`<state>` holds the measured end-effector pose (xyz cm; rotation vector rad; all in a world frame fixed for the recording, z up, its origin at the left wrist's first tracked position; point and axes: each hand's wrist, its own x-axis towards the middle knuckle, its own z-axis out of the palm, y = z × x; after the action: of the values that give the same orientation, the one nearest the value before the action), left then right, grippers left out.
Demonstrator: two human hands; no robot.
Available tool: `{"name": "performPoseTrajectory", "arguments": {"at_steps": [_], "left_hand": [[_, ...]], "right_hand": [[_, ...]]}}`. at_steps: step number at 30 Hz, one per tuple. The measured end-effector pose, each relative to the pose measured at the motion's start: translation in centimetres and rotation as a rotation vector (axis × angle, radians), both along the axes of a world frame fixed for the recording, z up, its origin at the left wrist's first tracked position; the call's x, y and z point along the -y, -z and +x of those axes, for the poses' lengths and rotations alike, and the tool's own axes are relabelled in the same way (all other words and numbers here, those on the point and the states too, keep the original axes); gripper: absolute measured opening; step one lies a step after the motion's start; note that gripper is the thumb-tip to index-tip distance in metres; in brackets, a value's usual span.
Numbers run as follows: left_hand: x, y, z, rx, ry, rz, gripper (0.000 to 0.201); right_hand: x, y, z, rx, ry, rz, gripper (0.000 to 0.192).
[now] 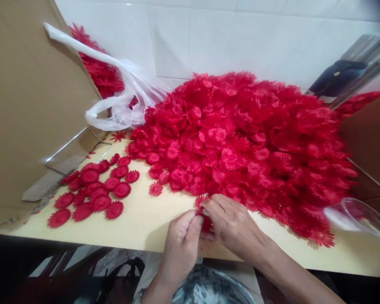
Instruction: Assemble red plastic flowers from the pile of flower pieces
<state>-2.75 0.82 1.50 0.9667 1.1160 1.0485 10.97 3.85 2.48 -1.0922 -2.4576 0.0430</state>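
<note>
Patterned cloth [209,289] shows lowest, just below the edge of the pale tabletop [145,211]. From the left lie a cluster of red discs [96,192], then the left hand [183,236], thumb and fingers clamped on a red piece [206,223] near the table's front edge. Beside it the right hand [232,223] closes its partly hidden fingertips on that piece, before a big red heap [240,139], with a clear plastic tub [351,217] far right.

A white tiled wall [215,42] stands behind a pale yellow tabletop [139,215]
</note>
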Motion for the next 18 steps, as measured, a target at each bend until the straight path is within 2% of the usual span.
{"name": "performPoseTrajectory", "arguments": {"at_steps": [5,7,10,14,18], "left_hand": [[0.2,0.1,0.1,0.118,0.037,-0.089,0.025],[0.2,0.1,0.0,0.131,0.06,-0.112,0.027],[0.4,0.1,-0.1,0.123,0.07,-0.162,0.031],[0.6,0.1,-0.1,0.143,-0.004,-0.211,0.033],[0.4,0.2,-0.2,0.224,0.019,-0.207,0.033]], "right_hand": [[-0.5,-0.6,1.3,-0.025,-0.035,-0.105,0.021],[-1.1,-0.9,2.0,-0.058,-0.029,-0.078,0.024],[-2.5,-1.6,3.2,-0.059,0.119,0.09,0.025],[-5.0,-3.0,4.8,-0.037,0.287,0.248,0.022],[-7.0,-3.0,5.8,0.067,0.478,0.352,0.029]]}}
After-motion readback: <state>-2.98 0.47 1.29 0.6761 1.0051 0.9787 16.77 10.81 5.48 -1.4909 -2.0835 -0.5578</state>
